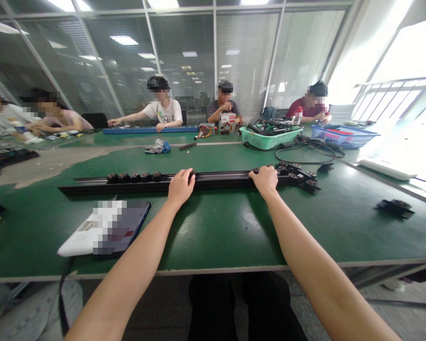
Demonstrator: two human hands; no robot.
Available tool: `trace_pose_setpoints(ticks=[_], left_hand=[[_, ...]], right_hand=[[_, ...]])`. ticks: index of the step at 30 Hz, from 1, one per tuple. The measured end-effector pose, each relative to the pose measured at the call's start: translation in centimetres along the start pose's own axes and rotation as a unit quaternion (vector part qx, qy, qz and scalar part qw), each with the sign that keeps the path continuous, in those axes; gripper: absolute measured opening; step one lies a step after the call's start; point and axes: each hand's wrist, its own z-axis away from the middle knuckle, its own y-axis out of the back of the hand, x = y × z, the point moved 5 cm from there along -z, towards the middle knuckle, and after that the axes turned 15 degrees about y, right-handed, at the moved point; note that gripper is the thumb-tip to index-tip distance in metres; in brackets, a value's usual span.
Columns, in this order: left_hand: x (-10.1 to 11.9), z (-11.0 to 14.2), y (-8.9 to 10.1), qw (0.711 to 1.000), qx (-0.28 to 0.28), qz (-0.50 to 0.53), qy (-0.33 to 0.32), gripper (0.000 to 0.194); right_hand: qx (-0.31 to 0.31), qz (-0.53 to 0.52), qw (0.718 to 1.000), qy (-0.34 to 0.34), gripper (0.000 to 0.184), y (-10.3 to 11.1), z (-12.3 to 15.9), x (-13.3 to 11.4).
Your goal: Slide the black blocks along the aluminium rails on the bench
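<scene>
A long black rail (223, 182) with a channel along its top lies across the table in front of me. Several small dark wheel-like parts (135, 177) sit in a row on its left half. My left hand (180, 188) is closed near the rail's middle, its fingers curled round a small black part (192, 175). Farther right, my right hand (267, 180) is closed over the rail, with a small dark part (255, 170) showing at the thumb. Beside it, a cluster of black parts with metal pieces (303, 177) rests at the rail's right end.
A white device (78, 237) and a dark tablet-like slab (135, 232) lie front left. One loose black part (395, 208) is at the right. Behind are a crumpled blue-grey cloth (158, 147), a green basket (270, 138) of cables, and a blue basket (344, 137). Several people sit around the table.
</scene>
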Motion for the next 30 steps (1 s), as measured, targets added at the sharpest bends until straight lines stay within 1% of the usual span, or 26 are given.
trace_pose_setpoints(ticks=[9, 16, 20, 30], left_hand=[[0.0, 0.0, 0.0, 1.0, -0.005, 0.002, 0.005, 0.041], [0.0, 0.1, 0.0, 1.0, -0.002, 0.006, 0.002, 0.041], [0.0, 0.0, 0.1, 1.0, -0.005, 0.003, 0.004, 0.04], [-0.1, 0.1, 0.0, 1.0, -0.001, 0.001, 0.002, 0.041]], right_hand=[[-0.011, 0.002, 1.0, -0.012, 0.047, 0.1, -0.1, 0.1], [0.017, 0.024, 0.999, -0.032, 0.055, 0.3, -0.1, 0.7], [0.01, 0.017, 0.999, -0.036, 0.056, 0.1, -0.2, 0.8], [-0.005, 0.008, 0.999, -0.04, 0.053, 0.0, -0.4, 1.1]])
